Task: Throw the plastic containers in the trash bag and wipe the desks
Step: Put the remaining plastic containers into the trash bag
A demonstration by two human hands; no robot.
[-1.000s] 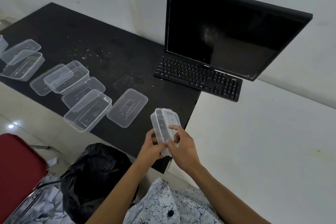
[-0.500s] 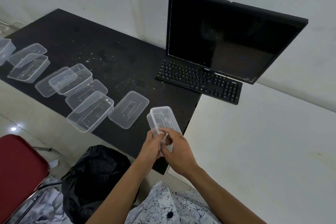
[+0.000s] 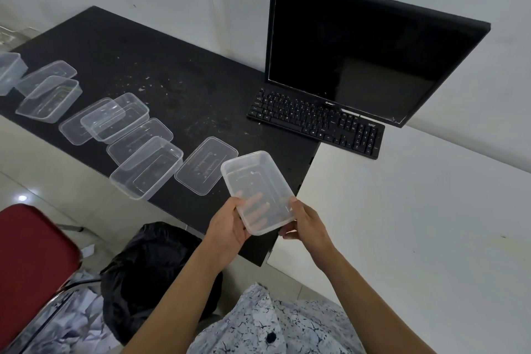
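- Both hands are on one clear container (image 3: 255, 190), held open side up just off the near corner of the black desk (image 3: 172, 66).
- The left hand (image 3: 227, 227) cradles it, fingers showing through the base and thumb pinching the rim.
- The right hand (image 3: 307, 224) clamps the opposite edge, likely steadying it.
- The bag (image 3: 149, 267) sits below-left of the grip, probably a short drop.
- Other containers (image 3: 146, 169) wait on the desk, left of the grip.

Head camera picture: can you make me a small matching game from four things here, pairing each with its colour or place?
Things: 1 clear container; 2 keyboard; 3 trash bag; 4 chair.
Matches: A red; B black and crumpled; C held by left hand and right hand; D in front of the monitor.
Pairs: 1-C, 2-D, 3-B, 4-A.
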